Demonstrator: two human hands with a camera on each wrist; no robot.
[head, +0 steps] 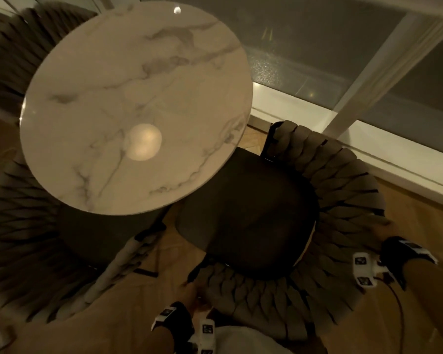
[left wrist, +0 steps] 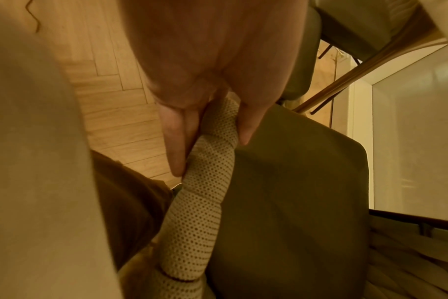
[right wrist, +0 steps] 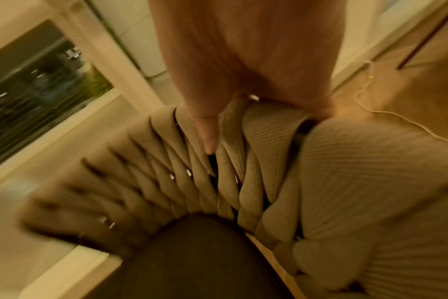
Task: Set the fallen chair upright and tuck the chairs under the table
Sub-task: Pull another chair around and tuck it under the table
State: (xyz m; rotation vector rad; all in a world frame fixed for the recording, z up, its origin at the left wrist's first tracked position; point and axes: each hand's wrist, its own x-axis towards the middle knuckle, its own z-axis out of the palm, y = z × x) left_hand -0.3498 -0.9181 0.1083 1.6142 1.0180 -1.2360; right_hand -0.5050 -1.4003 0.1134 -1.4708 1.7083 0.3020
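The woven-back chair point(head: 253, 221) stands upright beside the round marble table point(head: 128, 108), on the side nearest the window frame point(head: 384, 65), its dark seat front just under the table's edge. Judged from this, righting is done and the step in hand is the tuck.

To do it well: push evenly through both ends of the backrest so the chair travels straight toward the table's pedestal; keep the legs flat on the parquet floor point(left wrist: 110, 113) to avoid tipping; stop before the woven rim meets the marble edge. The nearer armrest of a second chair point(head: 23, 226), on the table's near-left side, lies close by and could snag.

Left hand point(head: 192, 292): clamped on the backrest's perforated cord wrap point(left wrist: 205, 198), straight fingers point(left wrist: 175, 145) on one side and the thumb on the other, pinching it.

Right hand point(head: 379, 233): set on the woven rim on the chair's window side; the thumb point(right wrist: 208, 129) lies along the straps, the other fingers go over the top out of view, apparently gripping.
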